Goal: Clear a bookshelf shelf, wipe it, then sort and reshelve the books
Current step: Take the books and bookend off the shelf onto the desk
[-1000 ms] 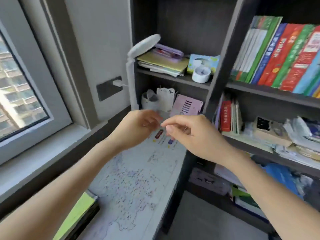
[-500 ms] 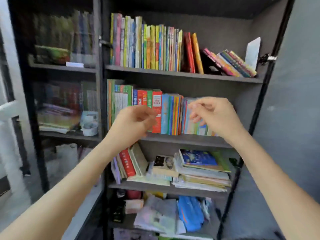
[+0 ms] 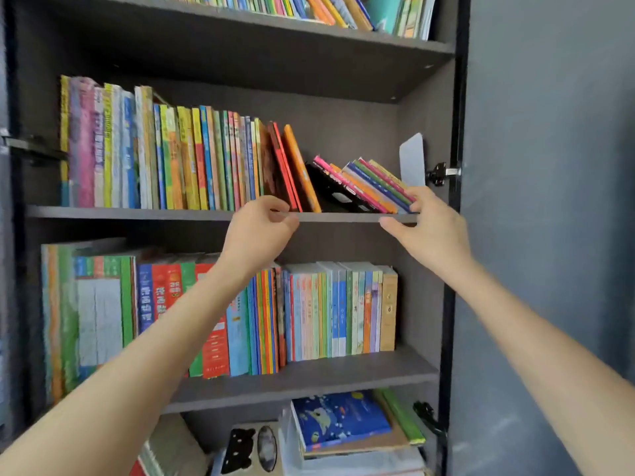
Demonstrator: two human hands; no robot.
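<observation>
A dark bookshelf holds a row of colourful upright books [image 3: 165,156] on its middle shelf board [image 3: 137,213]. To their right, red and orange books [image 3: 292,166] lean, and a fan of thin books [image 3: 364,185] lies tilted against the right side. My right hand [image 3: 433,231] reaches that fan: its fingertips touch the books' lower ends and its thumb sits under the board's front edge. My left hand [image 3: 261,231] hovers at the board's edge below the leaning red books, fingers curled and holding nothing.
A white card [image 3: 411,159] stands in the shelf's right corner beside a metal hinge [image 3: 441,173]. Below is a full row of books [image 3: 326,310], and under it a flat stack topped by a blue book [image 3: 340,417]. A grey wall [image 3: 549,201] runs along the right.
The view swung from the desk and lamp up to the bookshelf. Both hands rose from the lower row to the middle shelf, and my right hand reached the tilted thin books.
</observation>
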